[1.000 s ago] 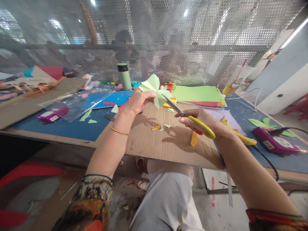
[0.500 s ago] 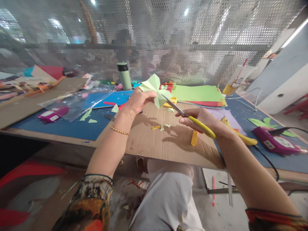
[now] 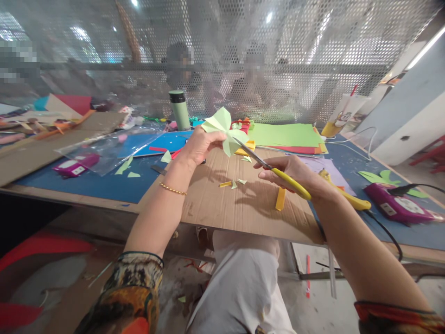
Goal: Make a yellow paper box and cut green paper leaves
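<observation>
My left hand (image 3: 203,144) pinches a pale green paper cutout (image 3: 222,124) with petal-like lobes, held above the brown cardboard (image 3: 208,199). Yellow-handled scissors (image 3: 291,183) are in my right hand (image 3: 290,170), their blades pointing up and left. The blade tips touch or overlap the cutout's right lobe; whether they are on either side of the paper is too small to tell. Small green scraps (image 3: 242,181) and a yellow strip (image 3: 280,199) lie on the cardboard below.
Green paper sheets (image 3: 285,134) and a green bottle (image 3: 180,111) are at the back. On the right are a purple device (image 3: 399,204), a yellow glue gun (image 3: 354,201) and a drink cup (image 3: 342,116). A clear plastic bag (image 3: 111,148) lies to the left, beside another purple device (image 3: 77,165).
</observation>
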`<state>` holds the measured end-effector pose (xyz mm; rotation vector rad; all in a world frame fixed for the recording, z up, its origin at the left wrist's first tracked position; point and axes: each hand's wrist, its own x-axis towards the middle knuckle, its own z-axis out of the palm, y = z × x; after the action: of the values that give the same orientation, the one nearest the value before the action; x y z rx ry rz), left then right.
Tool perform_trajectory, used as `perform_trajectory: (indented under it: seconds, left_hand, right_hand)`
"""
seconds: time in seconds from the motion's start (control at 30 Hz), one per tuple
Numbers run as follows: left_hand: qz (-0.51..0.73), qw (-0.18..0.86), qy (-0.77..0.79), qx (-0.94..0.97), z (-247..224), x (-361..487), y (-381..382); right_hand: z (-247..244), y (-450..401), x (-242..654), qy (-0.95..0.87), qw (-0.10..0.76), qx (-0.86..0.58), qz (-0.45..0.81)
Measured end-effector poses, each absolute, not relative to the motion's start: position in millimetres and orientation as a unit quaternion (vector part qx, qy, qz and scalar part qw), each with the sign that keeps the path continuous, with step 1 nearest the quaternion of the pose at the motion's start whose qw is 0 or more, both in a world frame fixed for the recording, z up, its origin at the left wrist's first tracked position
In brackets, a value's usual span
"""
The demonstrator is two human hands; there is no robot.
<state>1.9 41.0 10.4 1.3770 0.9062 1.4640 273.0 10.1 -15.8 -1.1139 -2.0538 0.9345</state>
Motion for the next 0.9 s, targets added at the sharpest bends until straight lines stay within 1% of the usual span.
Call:
perform_trajectory:
  seconds: [0.43,0.6,0.9]
  left_hand:
    - [0.593,0.454,0.362,0.558,10.4,0.9,42.0]
    - [0.592,0.453,0.358,0.562,9.8,0.2,42.1]
    - [0.595,0.463,0.354,0.553,10.4,0.1,42.9]
  right_hand:
    - [-8.1,3.1,271.4,-0.749,0.306,-0.422,0.409]
    - [-0.8,-2.4,271.2,-0.739,0.288,-0.431,0.431]
    - [-0.2,-2.8,268.8,-0.735,0.300,-0.430,0.430]
